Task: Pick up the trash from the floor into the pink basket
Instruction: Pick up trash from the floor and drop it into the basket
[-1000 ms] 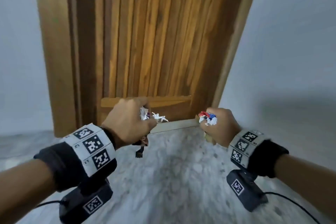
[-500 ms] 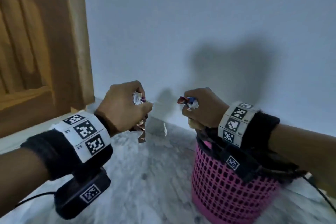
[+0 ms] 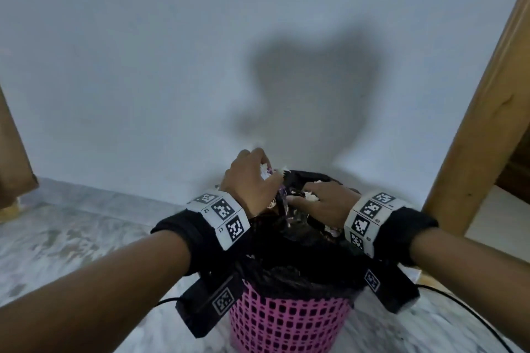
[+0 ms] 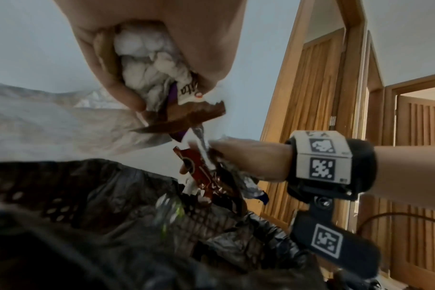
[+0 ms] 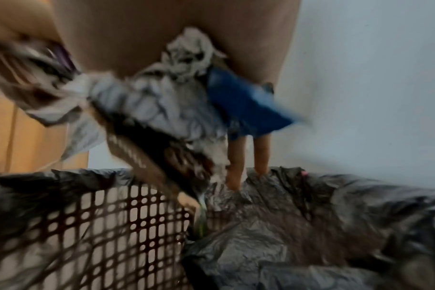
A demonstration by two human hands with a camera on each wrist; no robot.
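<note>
The pink basket (image 3: 286,321) stands on the floor below me, lined with a black plastic bag (image 3: 301,266). Both hands are over its mouth. My left hand (image 3: 252,180) grips a wad of crumpled white paper (image 4: 149,64) with a brown wrapper (image 4: 186,115) sticking out below the fist. My right hand (image 3: 318,203) points its straight fingers (image 5: 236,166) down into the bag. White paper (image 5: 147,102), a blue wrapper (image 5: 246,106) and a red wrapper (image 4: 201,172) hang blurred just under its palm, above the liner (image 5: 311,215).
A plain white wall is right behind the basket. A wooden door frame (image 3: 487,123) rises on the right and a wooden door edge (image 3: 11,157) shows at the left. Marbled floor (image 3: 71,232) spreads to the left. A cable (image 3: 459,312) trails from my right wrist.
I turned from the wooden door to the basket, and both hands moved over its mouth. The right hand went from a fist round its trash to straight fingers, with the pieces dropping away.
</note>
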